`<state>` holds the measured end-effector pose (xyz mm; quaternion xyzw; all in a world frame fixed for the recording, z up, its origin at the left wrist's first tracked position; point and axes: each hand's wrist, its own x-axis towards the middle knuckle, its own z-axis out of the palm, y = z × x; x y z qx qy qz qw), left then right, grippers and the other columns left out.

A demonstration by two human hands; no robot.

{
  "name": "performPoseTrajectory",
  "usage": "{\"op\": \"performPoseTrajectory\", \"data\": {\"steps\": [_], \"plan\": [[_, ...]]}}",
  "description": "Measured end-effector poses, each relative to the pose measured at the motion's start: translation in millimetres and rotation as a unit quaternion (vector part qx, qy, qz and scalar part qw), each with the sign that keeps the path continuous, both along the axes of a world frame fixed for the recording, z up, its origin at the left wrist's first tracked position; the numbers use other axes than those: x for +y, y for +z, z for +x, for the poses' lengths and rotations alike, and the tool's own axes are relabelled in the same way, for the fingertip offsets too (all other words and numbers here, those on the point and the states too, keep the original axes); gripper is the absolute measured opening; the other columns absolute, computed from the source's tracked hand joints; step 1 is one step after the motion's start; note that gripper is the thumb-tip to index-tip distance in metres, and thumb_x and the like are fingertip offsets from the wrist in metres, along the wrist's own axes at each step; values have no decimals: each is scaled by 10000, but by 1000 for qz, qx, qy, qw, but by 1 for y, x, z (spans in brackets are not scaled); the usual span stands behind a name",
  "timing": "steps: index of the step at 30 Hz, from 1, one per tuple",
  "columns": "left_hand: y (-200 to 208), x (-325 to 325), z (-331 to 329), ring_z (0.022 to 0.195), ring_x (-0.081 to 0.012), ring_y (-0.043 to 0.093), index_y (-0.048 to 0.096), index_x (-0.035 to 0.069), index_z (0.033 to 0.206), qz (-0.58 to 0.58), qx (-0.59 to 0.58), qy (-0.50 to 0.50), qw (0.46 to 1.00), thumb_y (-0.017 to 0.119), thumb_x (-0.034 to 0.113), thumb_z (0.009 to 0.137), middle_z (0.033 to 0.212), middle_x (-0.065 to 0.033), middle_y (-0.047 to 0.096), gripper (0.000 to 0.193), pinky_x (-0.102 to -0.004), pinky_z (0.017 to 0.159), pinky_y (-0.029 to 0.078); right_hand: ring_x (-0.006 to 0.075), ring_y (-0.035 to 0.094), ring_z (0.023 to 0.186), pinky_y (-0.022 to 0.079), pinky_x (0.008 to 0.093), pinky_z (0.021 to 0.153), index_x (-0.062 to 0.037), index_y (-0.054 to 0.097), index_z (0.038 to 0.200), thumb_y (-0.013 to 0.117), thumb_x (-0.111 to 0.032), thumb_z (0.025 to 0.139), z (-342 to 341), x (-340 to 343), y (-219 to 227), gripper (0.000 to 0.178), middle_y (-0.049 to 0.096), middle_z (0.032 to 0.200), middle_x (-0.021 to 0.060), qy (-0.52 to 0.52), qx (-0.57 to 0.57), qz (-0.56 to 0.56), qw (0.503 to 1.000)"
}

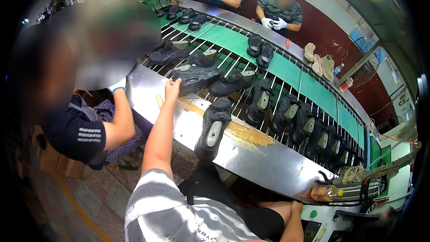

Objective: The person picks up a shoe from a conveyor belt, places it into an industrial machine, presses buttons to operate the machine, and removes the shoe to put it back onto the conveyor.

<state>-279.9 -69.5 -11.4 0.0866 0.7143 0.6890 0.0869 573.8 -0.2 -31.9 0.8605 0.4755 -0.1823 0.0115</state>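
My left hand (172,88) reaches forward over the metal ledge (268,163) and grips the near end of a black shoe (197,77), which lies at the edge of the rod conveyor (286,69). Another black shoe (213,127) lies sole-up on the ledge just right of my forearm. My right hand (296,207) rests low by my lap under the ledge, fingers curled with nothing seen in them.
Several black shoes ride the green-belted conveyor in a row toward the right. A person in a black shirt sits close on my left, a gloved hand (117,85) at the ledge. Two gloved people (280,11) work across the line. A bottle (323,192) lies at the ledge's right end.
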Motion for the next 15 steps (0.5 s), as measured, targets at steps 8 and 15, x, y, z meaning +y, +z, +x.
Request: {"op": "performPoseTrajectory", "data": {"steps": [8,15], "plan": [[22,45,-35,920,-310,656,642,32,1072,158,-421,-299,842,624,427,850,1035,-160,687,453,-447,872,528,452,594,1066,464,464,934,54,653,1066,683,-264,706,-1,-14,1,482,638,1105,297,-20,-40,31,999],[4,-20,14,916,-278,654,604,-20,1076,280,-249,-181,910,619,306,849,1037,-149,665,398,-397,862,532,404,602,1071,471,447,923,11,661,1074,648,-297,774,-26,-28,14,431,649,1126,236,29,35,68,997]]}}
